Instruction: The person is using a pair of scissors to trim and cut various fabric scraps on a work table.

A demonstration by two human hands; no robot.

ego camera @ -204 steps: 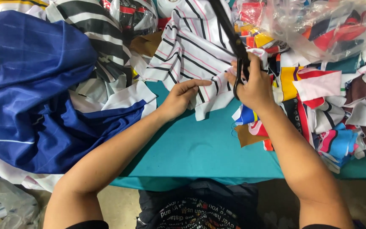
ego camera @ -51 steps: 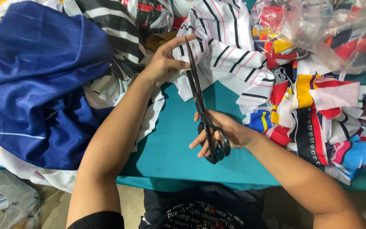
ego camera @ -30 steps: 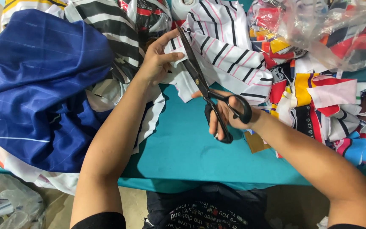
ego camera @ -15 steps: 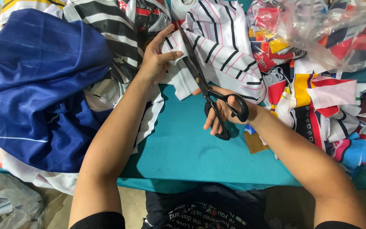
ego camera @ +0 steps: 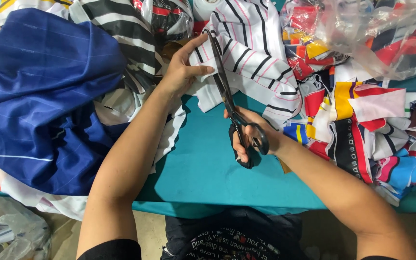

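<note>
My right hand (ego camera: 253, 136) grips the handles of long black scissors (ego camera: 223, 91), whose blades point away from me and run through a white cloth with black and pink stripes (ego camera: 256, 62). My left hand (ego camera: 181, 72) pinches the left edge of that striped cloth, right beside the blades. Both hands work over a teal table (ego camera: 203, 173).
A big blue cloth (ego camera: 39, 96) is heaped at the left over black-and-white striped fabric (ego camera: 121, 33). Several small colourful cloth pieces (ego camera: 362, 130) are piled at the right, with a clear plastic bag of scraps (ego camera: 386, 29) behind them. A plastic bag (ego camera: 6, 231) lies on the floor.
The scissors' blades have come together along the striped cloth. My right hand has shifted slightly left and nearer; my left hand still holds the cloth's edge.
</note>
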